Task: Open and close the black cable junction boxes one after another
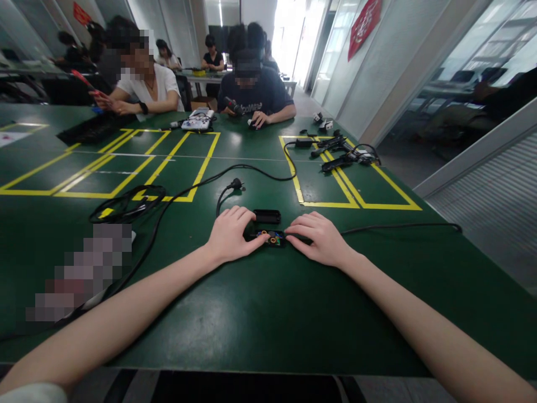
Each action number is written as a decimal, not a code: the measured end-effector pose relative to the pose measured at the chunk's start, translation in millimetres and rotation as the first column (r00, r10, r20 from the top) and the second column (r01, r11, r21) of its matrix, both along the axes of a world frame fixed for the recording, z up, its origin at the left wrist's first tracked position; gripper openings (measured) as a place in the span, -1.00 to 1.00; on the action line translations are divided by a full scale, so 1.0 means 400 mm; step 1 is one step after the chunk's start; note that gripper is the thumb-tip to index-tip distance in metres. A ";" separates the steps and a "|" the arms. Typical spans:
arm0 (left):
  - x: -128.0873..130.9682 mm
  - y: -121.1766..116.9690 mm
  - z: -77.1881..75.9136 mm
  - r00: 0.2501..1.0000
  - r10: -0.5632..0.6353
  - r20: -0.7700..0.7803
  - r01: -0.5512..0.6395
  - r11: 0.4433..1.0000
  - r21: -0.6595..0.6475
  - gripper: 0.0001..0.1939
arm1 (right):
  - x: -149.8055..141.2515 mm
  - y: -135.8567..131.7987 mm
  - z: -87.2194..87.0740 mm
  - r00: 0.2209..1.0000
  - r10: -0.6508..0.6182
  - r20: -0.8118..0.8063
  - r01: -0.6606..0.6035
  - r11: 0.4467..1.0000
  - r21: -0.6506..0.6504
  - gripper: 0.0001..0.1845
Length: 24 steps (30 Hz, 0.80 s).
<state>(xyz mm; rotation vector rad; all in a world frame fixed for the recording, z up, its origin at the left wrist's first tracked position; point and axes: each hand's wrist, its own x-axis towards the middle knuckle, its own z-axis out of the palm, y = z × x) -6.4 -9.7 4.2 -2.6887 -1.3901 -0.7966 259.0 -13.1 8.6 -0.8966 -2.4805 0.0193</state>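
An opened black power adapter (276, 242) lies on the green table in front of me, its circuit board with ring-shaped coils showing. My left hand (232, 235) grips its left end, with the thumb on the board and the other fingers at the far side. At the right end, my right hand (318, 238) has thumb and fingers closed around the black cord (403, 226) where it meets the adapter; the exact pinch point is hidden. Just beyond the board sits the empty black cover half (267, 216), hollow side up.
A plug (236, 183) on a cord lies past my left hand. Left of it is a coiled black cable (130, 204). More adapters and cables (335, 154) lie in the taped boxes at far right. Across the table a person (258, 89) handles a small object.
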 end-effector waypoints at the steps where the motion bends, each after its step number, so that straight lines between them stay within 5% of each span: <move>1: 0.000 0.002 -0.003 1.000 0.004 0.002 -0.004 1.000 -0.008 -0.49 | -0.004 0.002 -0.005 0.999 -0.054 0.004 0.054 0.998 0.019 -0.73; 5: 0.003 0.008 -0.018 0.997 -0.003 -0.078 -0.003 0.997 -0.077 -0.15 | -0.017 0.012 -0.028 0.982 -0.186 0.026 0.186 0.983 -0.007 -0.60; 12: 0.003 0.010 -0.025 0.992 -0.105 -0.063 0.102 0.994 -0.047 -0.43 | -0.018 0.025 -0.057 0.987 -0.135 -0.089 0.119 0.979 -0.166 -0.67; 20: 0.003 0.007 -0.024 0.989 -0.134 -0.060 0.135 0.991 -0.004 -0.48 | -0.021 0.027 -0.053 0.927 -0.165 -0.338 0.072 0.960 -0.272 -0.85; 24: 0.001 0.006 -0.024 0.991 -0.127 -0.046 0.127 0.992 -0.004 -0.48 | -0.031 0.023 -0.055 0.869 -0.184 -0.460 0.009 0.934 -0.358 -0.75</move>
